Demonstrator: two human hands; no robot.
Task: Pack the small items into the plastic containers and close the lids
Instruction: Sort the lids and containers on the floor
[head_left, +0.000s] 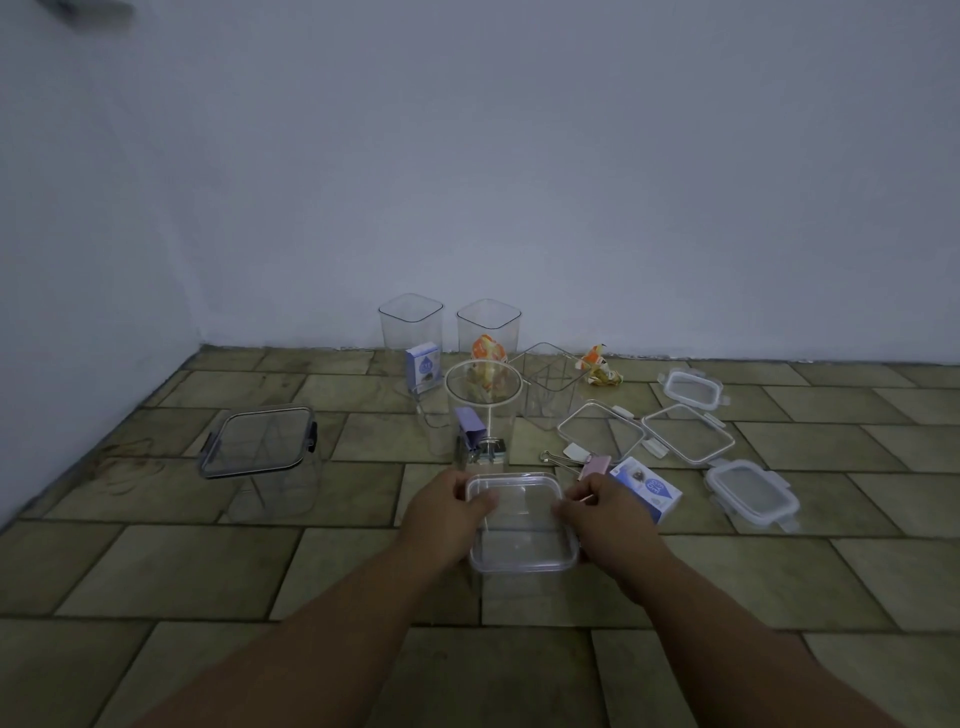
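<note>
A clear square plastic container (522, 525) sits on the tiled floor in front of me. My left hand (447, 512) grips its left side and my right hand (605, 517) grips its right side, thumbs over the rim. Just beyond it stands a clear round container (483, 410) with a purple binder clip (470, 423) and metal clips at its base. A pink binder clip (589, 466) and a blue-and-white small box (649, 488) lie right of my hands. Several loose lids (688, 434) lie further right.
A lidded container with dark latches (262, 457) stands at left. Two tall clear containers (410, 325) stand by the wall with another blue box (422, 368), an orange wrapper (488, 356) and a low clear container (550, 384). A second orange wrapper (597, 366) lies at the back right.
</note>
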